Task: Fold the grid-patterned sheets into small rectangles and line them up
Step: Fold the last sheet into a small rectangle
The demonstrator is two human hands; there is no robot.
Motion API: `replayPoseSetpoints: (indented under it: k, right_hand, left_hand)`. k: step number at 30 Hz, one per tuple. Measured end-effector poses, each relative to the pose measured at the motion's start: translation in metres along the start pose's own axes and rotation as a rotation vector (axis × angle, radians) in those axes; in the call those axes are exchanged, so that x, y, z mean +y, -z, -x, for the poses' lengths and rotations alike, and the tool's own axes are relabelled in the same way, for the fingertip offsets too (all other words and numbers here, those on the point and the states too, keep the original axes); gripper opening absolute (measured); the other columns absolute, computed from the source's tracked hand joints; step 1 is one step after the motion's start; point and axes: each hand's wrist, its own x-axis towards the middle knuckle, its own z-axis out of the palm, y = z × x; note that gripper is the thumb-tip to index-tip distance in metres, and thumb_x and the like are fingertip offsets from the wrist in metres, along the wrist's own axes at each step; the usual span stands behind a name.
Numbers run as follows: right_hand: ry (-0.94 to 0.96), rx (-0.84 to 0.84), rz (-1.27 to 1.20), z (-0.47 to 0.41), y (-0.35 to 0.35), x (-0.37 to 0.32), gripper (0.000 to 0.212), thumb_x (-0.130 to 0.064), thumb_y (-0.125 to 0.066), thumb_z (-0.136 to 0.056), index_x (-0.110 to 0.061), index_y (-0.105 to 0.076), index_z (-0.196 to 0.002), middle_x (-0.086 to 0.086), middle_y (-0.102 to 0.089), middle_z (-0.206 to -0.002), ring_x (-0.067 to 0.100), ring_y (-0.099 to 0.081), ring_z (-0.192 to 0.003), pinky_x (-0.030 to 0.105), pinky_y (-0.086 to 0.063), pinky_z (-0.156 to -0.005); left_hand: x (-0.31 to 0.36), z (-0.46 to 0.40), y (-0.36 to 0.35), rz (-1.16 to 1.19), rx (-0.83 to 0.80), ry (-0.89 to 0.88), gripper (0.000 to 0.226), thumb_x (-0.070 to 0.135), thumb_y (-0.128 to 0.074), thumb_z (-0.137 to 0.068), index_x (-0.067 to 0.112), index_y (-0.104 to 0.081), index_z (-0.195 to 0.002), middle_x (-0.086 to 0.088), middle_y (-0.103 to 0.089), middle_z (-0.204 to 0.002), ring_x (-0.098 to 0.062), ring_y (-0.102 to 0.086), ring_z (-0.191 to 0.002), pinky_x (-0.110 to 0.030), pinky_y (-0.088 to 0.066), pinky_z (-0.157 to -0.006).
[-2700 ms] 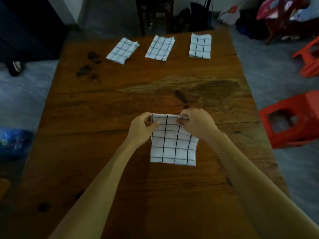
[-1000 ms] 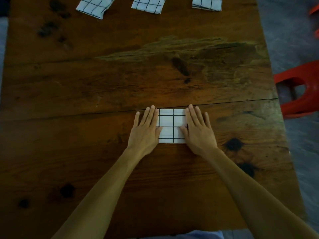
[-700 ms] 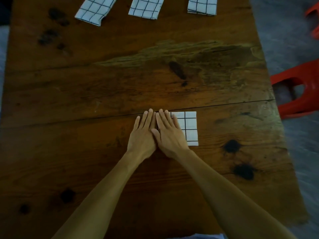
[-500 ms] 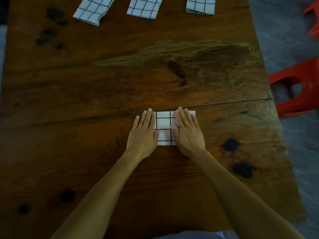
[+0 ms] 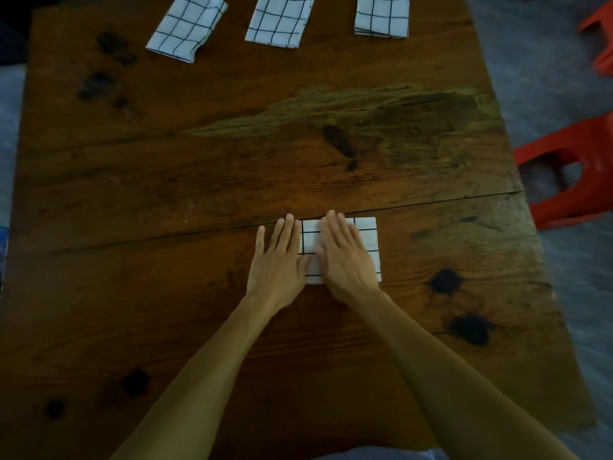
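Left hand (image 5: 277, 260) and right hand (image 5: 345, 257) press flat, fingers straight, on one folded sheet (image 5: 368, 240) — three folded sheets (image 5: 280, 19) line the table (image 5: 199, 167) top edge; two red stools (image 5: 570, 180) at right.

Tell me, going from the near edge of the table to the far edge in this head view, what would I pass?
Left hand and right hand flat on a folded grid sheet → bare wooden table → row of three folded sheets.
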Motion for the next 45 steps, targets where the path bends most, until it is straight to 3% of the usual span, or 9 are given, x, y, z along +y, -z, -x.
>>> replayPoseSetpoints:
  k: [6,10,14,21,25,28,32,36,45]
  right_hand:
    - [-0.103,0.088,0.028,0.01,0.007,0.026,0.058,-0.04,-0.008,-0.104,-0.008,-0.008,-0.153,0.011,-0.003,-0.162,0.021,0.007,-0.148,0.034,0.009,-0.118]
    - [-0.12,0.118,0.012,0.01,0.005,0.022,0.055,-0.037,-0.014,-0.106,-0.007,-0.011,-0.153,0.013,-0.005,-0.161,0.023,0.006,-0.149,0.035,0.01,-0.118]
    - [-0.1,0.123,0.002,0.011,0.003,0.025,0.055,-0.036,-0.015,-0.106,-0.008,-0.01,-0.153,0.011,-0.004,-0.161,0.022,0.008,-0.148,0.037,0.009,-0.119]
    - [-0.099,0.171,0.013,0.011,0.002,0.024,0.055,-0.037,-0.02,-0.105,-0.009,-0.016,-0.153,0.013,-0.009,-0.161,0.025,0.003,-0.149,0.041,0.008,-0.118]
    - [-0.021,0.223,0.013,0.005,0.012,0.015,0.061,-0.024,-0.045,-0.097,-0.014,-0.019,-0.152,0.018,-0.007,-0.16,0.031,0.002,-0.149,0.048,0.008,-0.117]
    - [0.127,0.264,-0.032,-0.008,0.026,-0.002,0.062,-0.012,-0.061,-0.087,-0.013,-0.037,-0.144,0.015,-0.04,-0.149,0.033,-0.021,-0.146,0.053,0.002,-0.118]
    - [0.141,0.35,-0.315,-0.014,0.047,-0.023,0.023,-0.006,-0.062,-0.09,-0.014,-0.067,-0.11,0.004,-0.068,-0.11,0.021,-0.058,-0.111,0.043,-0.031,-0.112]
    - [-0.075,0.24,-0.791,0.002,0.08,-0.041,0.014,-0.016,-0.055,-0.098,-0.024,-0.064,-0.103,-0.01,-0.065,-0.098,-0.003,-0.056,-0.085,0.006,-0.042,-0.067]
    - [0.064,0.304,-1.043,0.06,0.128,-0.085,0.009,-0.028,-0.059,-0.095,-0.025,-0.067,-0.095,-0.007,-0.07,-0.084,0.005,-0.065,-0.077,0.022,-0.053,-0.067]
  left_hand:
    - [0.005,0.0,0.002,0.069,0.073,0.05,0.061,0.044,-0.019,-0.101,0.012,-0.007,-0.152,-0.008,-0.007,-0.16,-0.021,-0.001,-0.147,-0.05,0.015,-0.113]
    - [0.004,-0.008,0.012,0.14,0.221,0.126,0.051,0.035,-0.033,-0.1,0.013,-0.032,-0.146,-0.01,-0.047,-0.137,-0.027,-0.039,-0.13,-0.051,-0.01,-0.115]
    - [0.001,-0.019,0.014,0.209,0.201,0.208,0.037,0.031,-0.04,-0.1,0.016,-0.044,-0.134,-0.01,-0.044,-0.131,-0.027,-0.035,-0.125,-0.046,-0.023,-0.108]
    - [0.0,-0.022,0.014,0.37,0.214,0.234,0.011,0.018,-0.05,-0.096,0.02,-0.047,-0.106,-0.003,-0.042,-0.118,-0.022,-0.035,-0.118,-0.04,-0.024,-0.102]
    - [-0.001,-0.019,0.023,0.446,0.224,0.137,0.013,0.013,-0.049,-0.095,0.023,-0.046,-0.103,0.006,-0.051,-0.1,-0.016,-0.043,-0.106,-0.033,-0.023,-0.095]
    - [0.0,-0.012,0.037,0.595,0.205,0.006,0.02,0.013,-0.052,-0.095,0.019,-0.051,-0.114,0.001,-0.059,-0.109,-0.015,-0.053,-0.105,-0.03,-0.035,-0.094]
    - [-0.005,0.005,0.059,0.764,0.275,0.051,0.027,0.015,-0.057,-0.094,0.02,-0.051,-0.12,0.006,-0.057,-0.11,-0.008,-0.056,-0.098,-0.02,-0.046,-0.079]
    - [-0.023,0.032,0.073,0.912,0.295,0.182,0.023,0.023,-0.058,-0.094,0.022,-0.053,-0.117,0.014,-0.056,-0.1,-0.003,-0.057,-0.087,-0.016,-0.046,-0.07]
    - [-0.037,0.106,0.115,1.014,0.624,0.18,0.006,0.022,-0.064,-0.09,0.026,-0.063,-0.095,0.019,-0.061,-0.085,0.009,-0.059,-0.081,-0.006,-0.045,-0.066]
